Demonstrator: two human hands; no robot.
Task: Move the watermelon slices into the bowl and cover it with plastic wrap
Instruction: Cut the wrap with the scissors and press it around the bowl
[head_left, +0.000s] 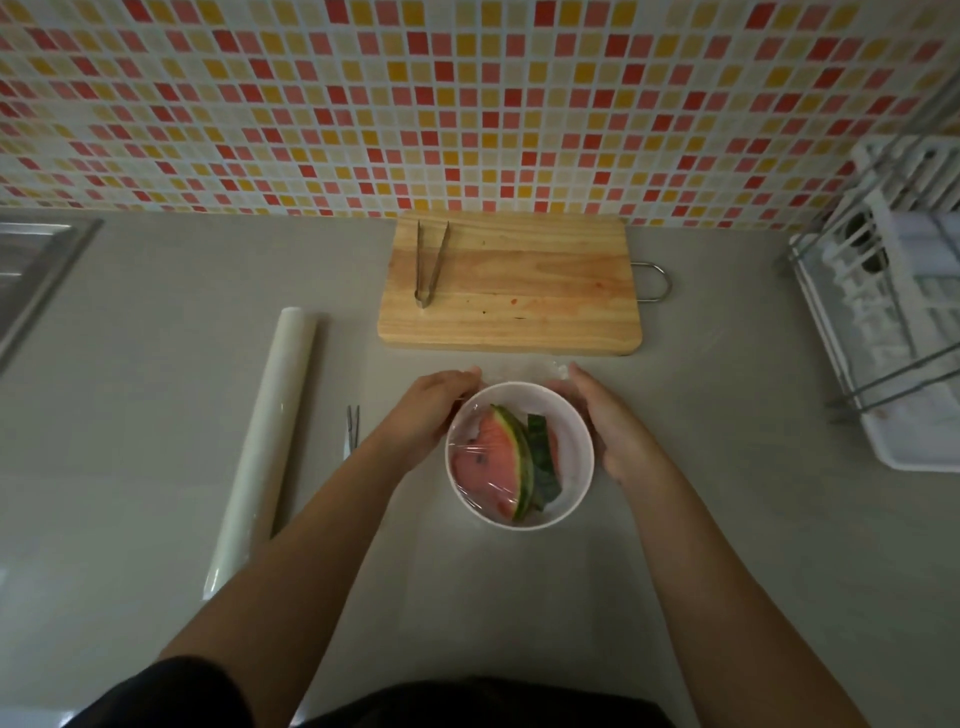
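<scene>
A white bowl (571, 415) stands on the grey counter in front of me. Inside it lie watermelon slices (496, 457), red flesh with green rind. Clear plastic wrap (478, 483) is stretched over the bowl's top, and some crumpled film shows at the far rim. My left hand (431, 410) lies against the bowl's left side, fingers curved round the wall. My right hand (605, 415) lies against the right side in the same way, pressing the film down. The roll of plastic wrap (265, 447) lies to the left.
A wooden cutting board (514, 291) with metal tongs (430, 262) on it sits behind the bowl against the tiled wall. A small pair of scissors (352, 428) lies between the roll and my left arm. A sink (36, 260) is far left, a white dish rack (893, 312) far right.
</scene>
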